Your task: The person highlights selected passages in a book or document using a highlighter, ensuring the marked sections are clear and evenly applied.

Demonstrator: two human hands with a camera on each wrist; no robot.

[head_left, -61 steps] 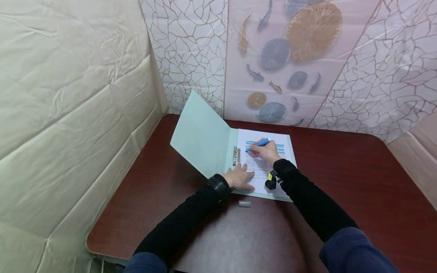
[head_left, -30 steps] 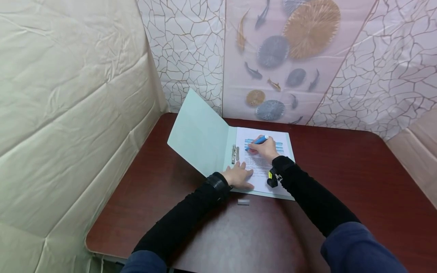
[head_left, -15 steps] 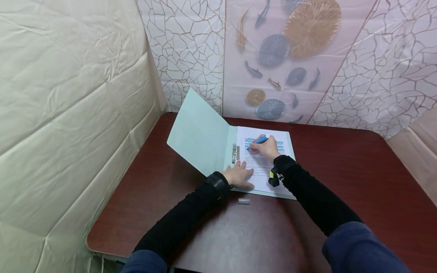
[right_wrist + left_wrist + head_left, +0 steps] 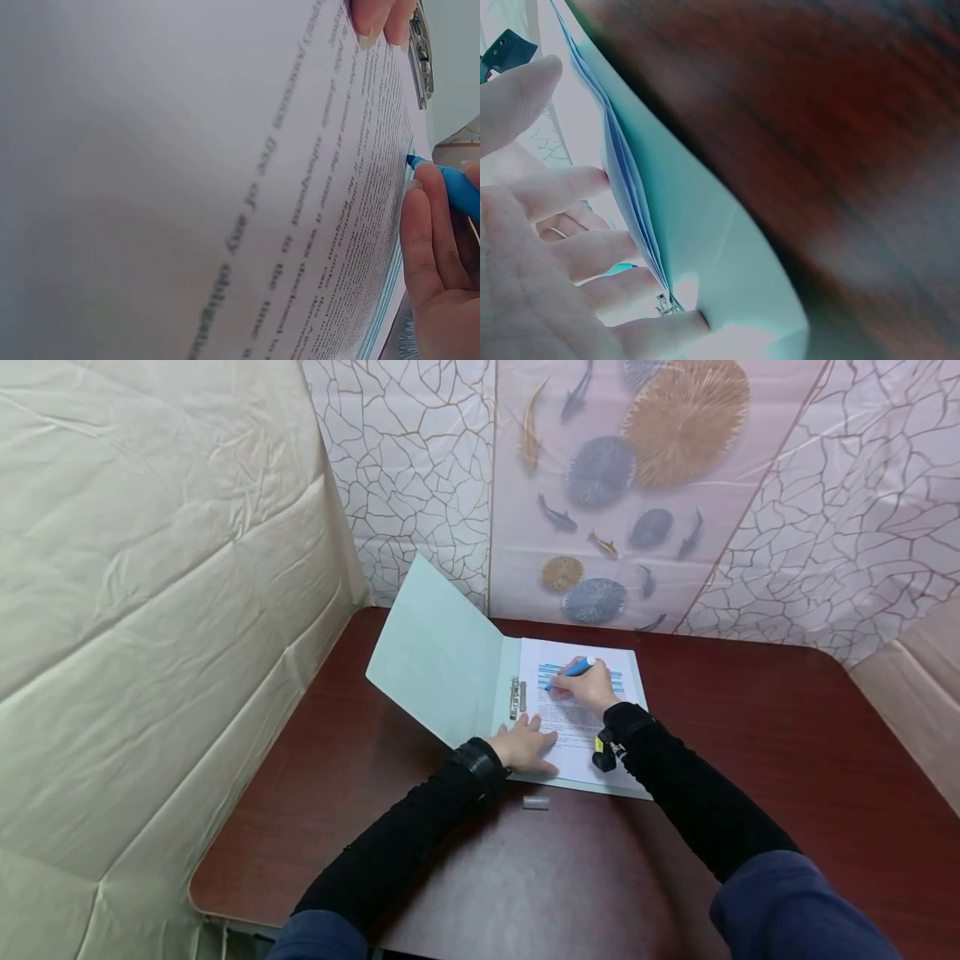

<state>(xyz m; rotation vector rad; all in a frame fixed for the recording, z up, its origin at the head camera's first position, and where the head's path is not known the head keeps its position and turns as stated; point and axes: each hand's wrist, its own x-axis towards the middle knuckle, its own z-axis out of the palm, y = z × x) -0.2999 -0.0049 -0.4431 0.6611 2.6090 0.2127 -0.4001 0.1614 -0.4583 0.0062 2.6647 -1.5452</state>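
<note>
A pale green folder point(image 4: 442, 660) lies spread on the table, its left cover tilted up. Printed sheets point(image 4: 577, 752) rest in it beside a metal clip point(image 4: 514, 697); blue highlighter lines point(image 4: 386, 292) cross the upper text. My right hand point(image 4: 588, 687) pinches a blue highlighter point(image 4: 580, 667), its tip point(image 4: 411, 160) right at the text by the left margin. With fingers spread, my left hand point(image 4: 525, 748) rests on the lower left of the sheets. In the left wrist view its fingertips point(image 4: 592, 180) press along the paper's edge.
A small grey cap-like cylinder point(image 4: 536, 802) lies on the dark red-brown table point(image 4: 750, 735), just in front of the folder. Patterned cloth point(image 4: 420, 468) hangs behind the table, and cream cloth point(image 4: 150, 610) stands along its left side.
Over the last second the highlighter tip and right hand have shifted slightly to the right along the text. The left hand stays in place on the sheets.
</note>
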